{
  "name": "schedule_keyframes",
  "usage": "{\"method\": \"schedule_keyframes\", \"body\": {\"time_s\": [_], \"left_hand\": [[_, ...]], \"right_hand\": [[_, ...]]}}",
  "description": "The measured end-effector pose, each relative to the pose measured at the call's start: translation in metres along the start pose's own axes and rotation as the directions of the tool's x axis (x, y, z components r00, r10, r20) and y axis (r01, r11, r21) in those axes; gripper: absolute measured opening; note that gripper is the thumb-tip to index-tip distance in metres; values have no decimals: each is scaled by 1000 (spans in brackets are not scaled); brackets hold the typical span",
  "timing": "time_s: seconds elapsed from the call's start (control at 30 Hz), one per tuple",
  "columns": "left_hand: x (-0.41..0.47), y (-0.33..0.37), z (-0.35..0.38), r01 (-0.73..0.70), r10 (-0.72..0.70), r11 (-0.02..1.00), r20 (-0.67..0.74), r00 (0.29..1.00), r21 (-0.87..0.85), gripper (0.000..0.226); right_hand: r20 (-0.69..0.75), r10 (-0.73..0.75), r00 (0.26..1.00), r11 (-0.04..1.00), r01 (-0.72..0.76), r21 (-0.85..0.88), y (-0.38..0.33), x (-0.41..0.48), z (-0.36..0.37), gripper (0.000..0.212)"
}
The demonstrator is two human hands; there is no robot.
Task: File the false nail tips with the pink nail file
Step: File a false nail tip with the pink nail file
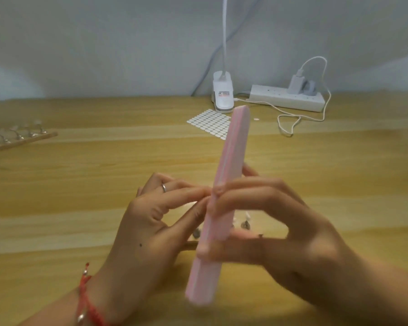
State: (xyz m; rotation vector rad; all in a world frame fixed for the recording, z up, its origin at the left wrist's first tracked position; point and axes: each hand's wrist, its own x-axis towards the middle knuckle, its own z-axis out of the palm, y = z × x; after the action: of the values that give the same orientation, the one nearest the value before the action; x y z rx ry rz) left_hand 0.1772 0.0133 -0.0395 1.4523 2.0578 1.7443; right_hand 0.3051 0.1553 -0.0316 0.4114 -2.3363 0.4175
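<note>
Far left on the counter [80,184] we note a wooden rack [21,140] of small metal stands, well apart from the work.

Next comes the left hand [156,222]. Its grip is closed to a pinch, with finger and thumb drawn together right at the file's edge. Between them shows a pale sliver, which we take for a false nail tip [192,204] — it is blurred and too small to confirm its shape. We judge such a tip to be thin, very light plastic, smooth and springy, liable to flick out of a loose pinch. It is best held at its base, leaving the free edge bare to the abrasive.

The pink nail file [224,184] is held in the air between the two hands, above the counter. It is long and narrow, tilted with its upper end away and slightly right. It shows pale pink faces, a darker pink line along the edge and rounded ends, and the lower end is blurred. We judge it light, fairly stiff and rough enough not to slip. The hold belongs near mid-length, which is where it is held.

The right hand [283,231] has its grip clamped on the file — one fingertip hooked over the edge above, the thumb across it lower down. Far right, a white power strip [287,100] lies by the wall.
</note>
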Motion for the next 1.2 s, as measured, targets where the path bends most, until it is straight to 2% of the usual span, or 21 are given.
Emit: {"method": "schedule_keyframes", "body": {"time_s": [0.07,0.13,0.17,0.2,0.23,0.27,0.33,0.47,0.5,0.6,0.7,0.83,0.93,1.03,1.2], "left_hand": [[0,-2,-1,28,-28,999,-2,1000,-38,21],[-1,-3,0,57,-57,995,5,998,-84,20],[-3,-3,0,77,-76,988,17,997,-132,21],[-3,-2,1,88,-85,980,23,996,-180,21],[-2,-2,1,84,-83,976,16,996,-200,23],[-2,-3,0,79,-80,980,3,997,-184,24],[1,-4,1,103,-107,983,-21,994,-154,24],[0,-7,0,119,-125,977,-23,992,-178,38],[0,-7,0,129,-135,977,-25,990,-168,39],[0,-2,-2,100,-102,989,-8,995,-109,25],[0,1,-4,146,-149,986,-42,988,-77,25],[1,1,-5,180,-189,978,-75,979,-105,11],[0,0,-6,169,-174,983,-58,983,-73,11],[0,-3,-8,181,-182,983,-53,982,-9,18],[-2,-4,-9,187,-187,982,-55,981,5,27]], "right_hand": [[-32,66,997,997,-68,-44,10,1,-4,29],[-36,185,982,981,-183,56,7,2,-4,25],[-4,175,985,980,-174,94,1,1,0,25],[13,100,995,991,-101,85,-2,-1,4,24],[9,14,1000,999,-14,38,-1,-2,4,20],[-17,-3,1000,1000,2,-11,4,-2,2,19],[-83,61,995,996,-66,-60,14,-1,-6,24],[-66,37,997,997,-33,70,6,-5,10,14],[-75,51,996,997,-47,54,10,-5,9,14],[-160,209,965,969,-227,-102,42,-4,-8,22],[-212,310,927,942,-329,-60,52,-9,-15,27],[-169,257,952,964,-265,-29,47,-15,-5,27],[-155,232,960,971,-238,-23,44,-17,-1,27],[-165,218,962,974,-226,-29,42,-16,-1,29],[-171,212,962,975,-220,-28,44,-15,-1,23]]}}
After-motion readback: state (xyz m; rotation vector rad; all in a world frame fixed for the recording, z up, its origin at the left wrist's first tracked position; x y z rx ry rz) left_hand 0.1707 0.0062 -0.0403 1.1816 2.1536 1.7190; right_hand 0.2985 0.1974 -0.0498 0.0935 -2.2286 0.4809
